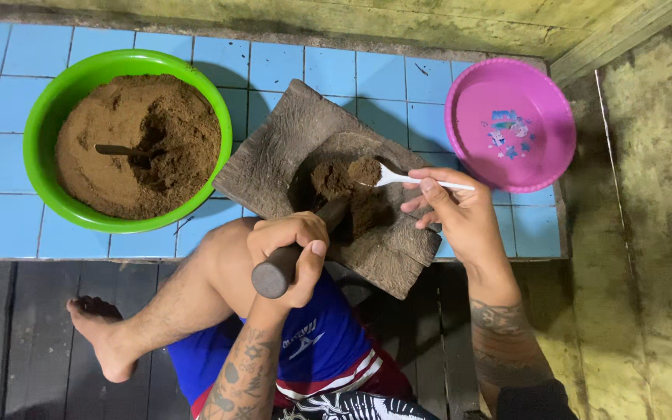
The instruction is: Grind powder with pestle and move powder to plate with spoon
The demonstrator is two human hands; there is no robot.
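Head camera looks steeply down, close over the lap (single view).

A simple home cooking area at floor level is shown. A raised ledge (9, 194) is faced with small blue tiles, set against a stained, rough plastered wall (647, 218) and dark wooden floorboards (40, 373). A stone grinding slab (274, 148) with brown paste, a green plastic bowl (40, 124) of brown ground mixture and a pink plastic plate (538, 101) are laid out on the tiles.
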